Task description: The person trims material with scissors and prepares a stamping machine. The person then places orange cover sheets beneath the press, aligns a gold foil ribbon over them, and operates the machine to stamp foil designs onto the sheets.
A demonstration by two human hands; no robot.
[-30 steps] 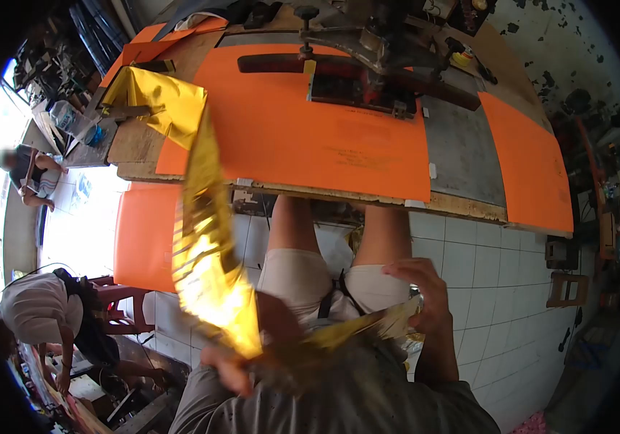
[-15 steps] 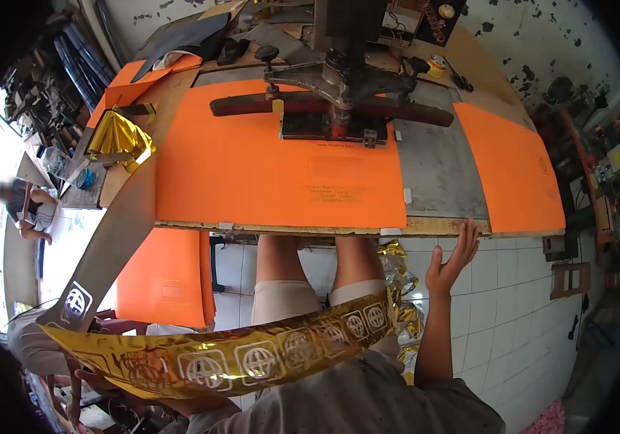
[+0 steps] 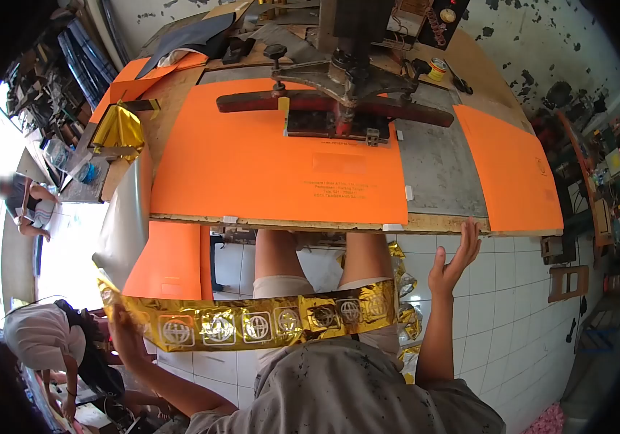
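Observation:
My left hand [image 3: 126, 334] grips a strip of gold foil [image 3: 237, 323] near its left bend. Cut-out globe emblems in square frames run along the strip, which hangs across my lap. From the bend, the foil's silvery side rises to a bunched gold part [image 3: 120, 132] at the table's left edge. My right hand [image 3: 457, 262] is open, fingers spread, by the front edge of the table [image 3: 440, 224]. Before me lies an orange sheet [image 3: 237, 166] with small printed text, partly under the head of a press [image 3: 342, 119].
Another orange sheet [image 3: 516, 170] lies at the table's right. More orange sheets [image 3: 172, 264] are stacked below the left edge. Scissors [image 3: 462, 84] and a small yellow tin [image 3: 437, 70] are at the back. Crumpled foil [image 3: 409, 318] lies on the floor. Two people are at left.
My left hand has moved up and forward, coming into clearer view with the foil. The strip's left part has risen, and its silvery stretch has shifted. My right hand has barely moved.

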